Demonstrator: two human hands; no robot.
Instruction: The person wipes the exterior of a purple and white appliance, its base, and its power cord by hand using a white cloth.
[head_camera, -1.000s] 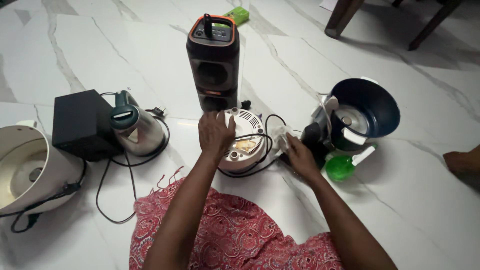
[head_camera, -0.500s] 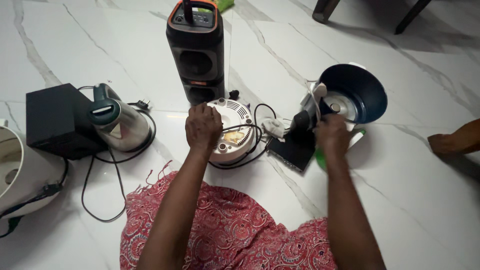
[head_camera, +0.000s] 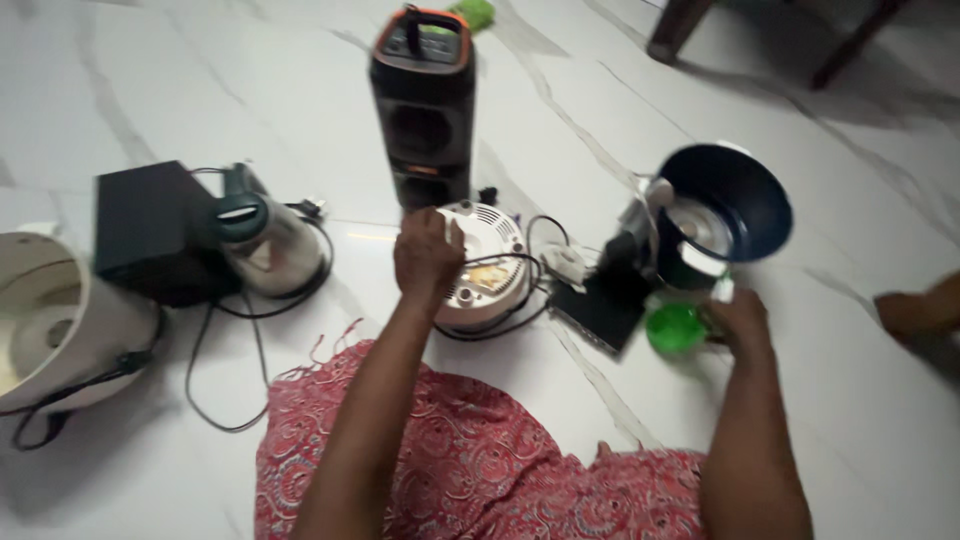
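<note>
The round white appliance (head_camera: 480, 265) lies upside down on the marble floor (head_camera: 150, 90), its vented base up, a black cord (head_camera: 515, 300) looped around it. The left hand (head_camera: 428, 258) rests curled over its near-left edge. Just beyond that hand stands a tall black speaker (head_camera: 424, 105); to its left a steel kettle (head_camera: 262, 240) and a black box (head_camera: 150, 230). The right hand (head_camera: 738, 322) grips a green spray bottle (head_camera: 678, 328), with a flat black device (head_camera: 598, 305) and a dark blue pot (head_camera: 725, 210) beside it.
</note>
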